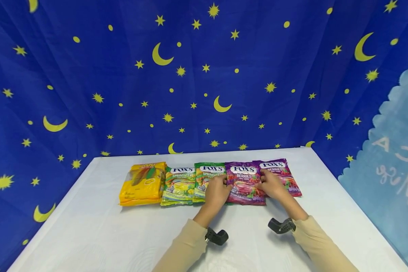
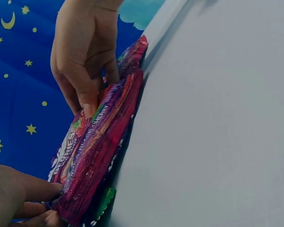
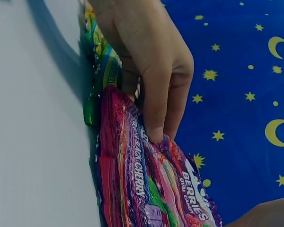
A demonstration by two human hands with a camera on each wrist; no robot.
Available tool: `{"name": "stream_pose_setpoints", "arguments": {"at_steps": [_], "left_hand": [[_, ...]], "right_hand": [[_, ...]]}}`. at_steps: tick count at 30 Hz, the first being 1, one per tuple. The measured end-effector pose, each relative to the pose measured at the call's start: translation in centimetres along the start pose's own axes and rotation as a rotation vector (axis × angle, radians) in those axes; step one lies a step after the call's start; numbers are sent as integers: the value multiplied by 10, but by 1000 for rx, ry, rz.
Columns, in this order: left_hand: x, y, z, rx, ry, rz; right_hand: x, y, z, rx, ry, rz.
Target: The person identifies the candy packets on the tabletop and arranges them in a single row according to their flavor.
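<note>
Both hands are at a purple bag of berries candy (image 1: 244,187), fourth from the left in a row on the table. My left hand (image 1: 218,190) pinches its left edge; in the right wrist view that hand's fingers (image 3: 156,111) press on the front of the bag. At the opposite edge, my right hand (image 1: 272,184) grips it with thumb and fingers, as the left wrist view also shows. This bag overlaps a green spring tea candy bag (image 1: 201,183) on its left. Behind my right hand lies a second purple candy bag (image 1: 289,181), partly covered by the hand.
Farther left in the row are another green candy bag (image 1: 178,185) and a yellow bag (image 1: 142,192). The white table (image 1: 98,230) ends at a blue curtain (image 1: 190,83) with moons and stars. A light blue panel (image 1: 394,139) stands on the right.
</note>
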State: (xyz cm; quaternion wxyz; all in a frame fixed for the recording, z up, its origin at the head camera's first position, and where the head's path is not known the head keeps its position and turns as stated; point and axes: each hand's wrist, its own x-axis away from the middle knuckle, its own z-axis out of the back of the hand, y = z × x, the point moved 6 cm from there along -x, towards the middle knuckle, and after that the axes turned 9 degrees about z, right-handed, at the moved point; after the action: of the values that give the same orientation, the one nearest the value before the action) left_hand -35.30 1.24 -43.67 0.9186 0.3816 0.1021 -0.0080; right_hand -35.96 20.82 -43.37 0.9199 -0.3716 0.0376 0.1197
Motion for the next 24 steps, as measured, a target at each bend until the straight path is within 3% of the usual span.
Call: {"name": "stream_pose_setpoints", "arguments": {"at_steps": [8,24], "left_hand": [[2,4,1,-79,40,-69],[4,3,-4,-152,93,-87]], "right_hand": [[1,2,3,82,52,11],[6,3,3,261,53,-68]]}}
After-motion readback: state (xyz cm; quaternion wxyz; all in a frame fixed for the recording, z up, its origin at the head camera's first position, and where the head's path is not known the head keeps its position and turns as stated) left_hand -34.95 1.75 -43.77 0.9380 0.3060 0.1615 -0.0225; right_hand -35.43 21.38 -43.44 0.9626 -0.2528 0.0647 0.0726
